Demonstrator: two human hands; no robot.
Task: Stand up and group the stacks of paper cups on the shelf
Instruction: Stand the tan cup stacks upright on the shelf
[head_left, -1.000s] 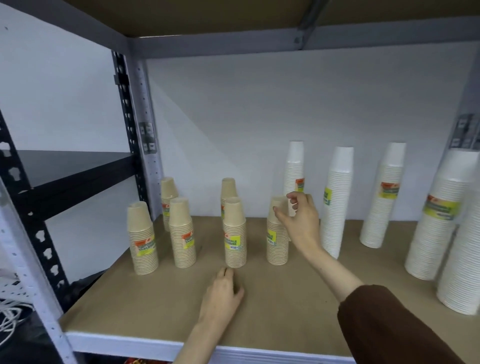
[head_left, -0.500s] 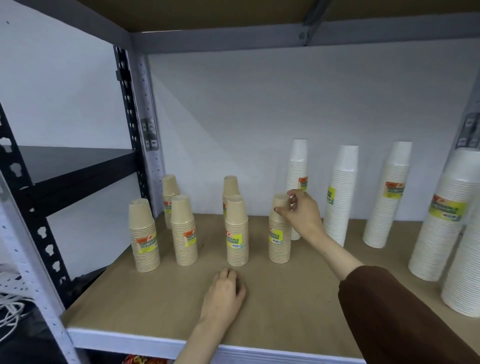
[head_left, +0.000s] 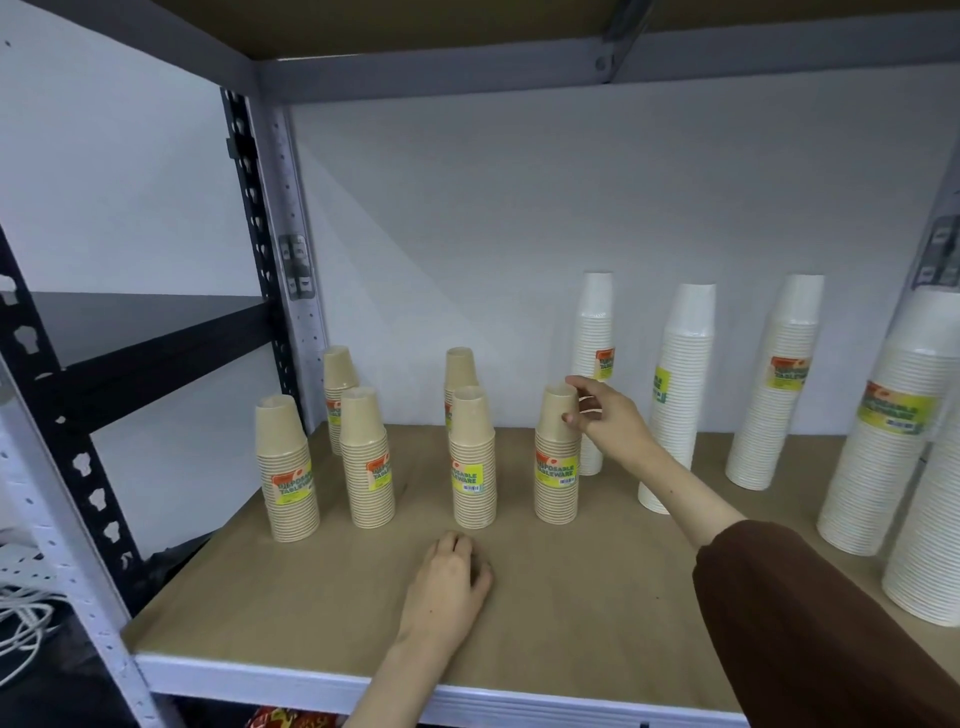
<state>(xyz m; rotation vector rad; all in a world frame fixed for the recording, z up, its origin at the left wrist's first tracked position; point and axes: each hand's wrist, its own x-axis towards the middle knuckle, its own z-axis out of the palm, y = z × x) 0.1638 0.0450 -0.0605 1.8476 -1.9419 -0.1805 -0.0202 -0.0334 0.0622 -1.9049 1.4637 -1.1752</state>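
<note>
Standing upright on the shelf (head_left: 571, 623), mouths down and long axis vertical, the rightmost tan cup stack (head_left: 557, 467) has its top cup pinched by the right hand (head_left: 610, 423); the left hand (head_left: 447, 582) rests on the board, fingers (head_left: 467, 551) loosely curled, holding nothing.

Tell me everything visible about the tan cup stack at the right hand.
This short stack of tan paper cups stands upright, mouths down, on the brown shelf board, rightmost of the front tan row. Nested rims ridge its lower part; the top cup is smooth. Its yellow label reads DISPOSABLE TABLEWARE above a barcode. The right hand pinches the top cup with thumb and forefinger. Contact with the tall white cup stack behind is unclear.
</note>
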